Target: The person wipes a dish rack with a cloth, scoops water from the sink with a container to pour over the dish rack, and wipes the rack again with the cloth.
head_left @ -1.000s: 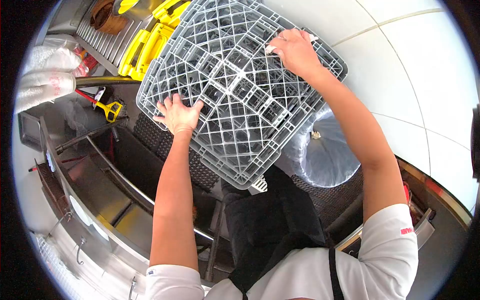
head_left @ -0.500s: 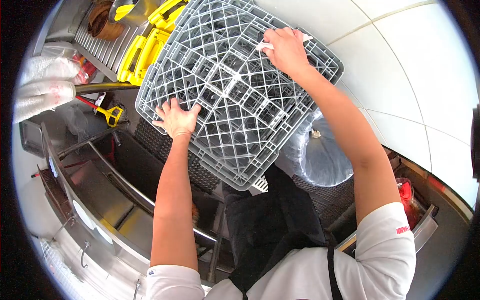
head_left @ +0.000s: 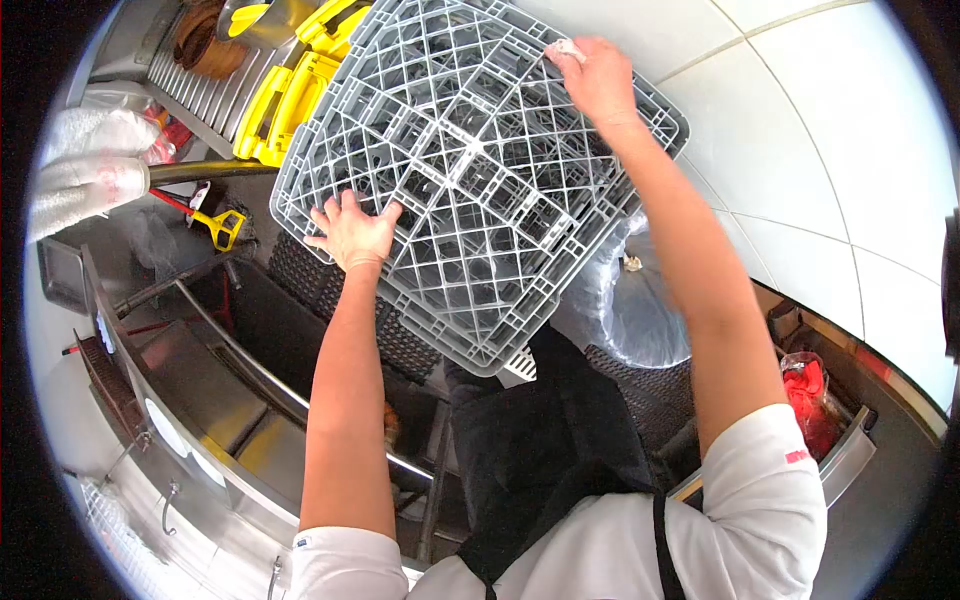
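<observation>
A grey plastic lattice crate [head_left: 470,152] fills the upper middle of the head view, its grid face turned up toward me. Other crate layers seem to lie beneath, dark through the openings. Fingers spread, my left hand [head_left: 355,232] rests on the crate's near left part. At its far right rim, my right hand [head_left: 603,88] is closed on a small white cloth [head_left: 569,50], pressed against the grid. Most of that cloth is hidden in the fingers.
A tied clear plastic bag [head_left: 640,310] stands right of the crate, beside the tiled wall [head_left: 800,130]. Yellow plastic pieces [head_left: 290,105] sit at the upper left near a ridged metal drainboard [head_left: 180,75]. A metal counter frame [head_left: 250,365] runs along the left.
My right hand has moved up and slightly right along the crate's far edge with the white cloth. My left hand stays in place.
</observation>
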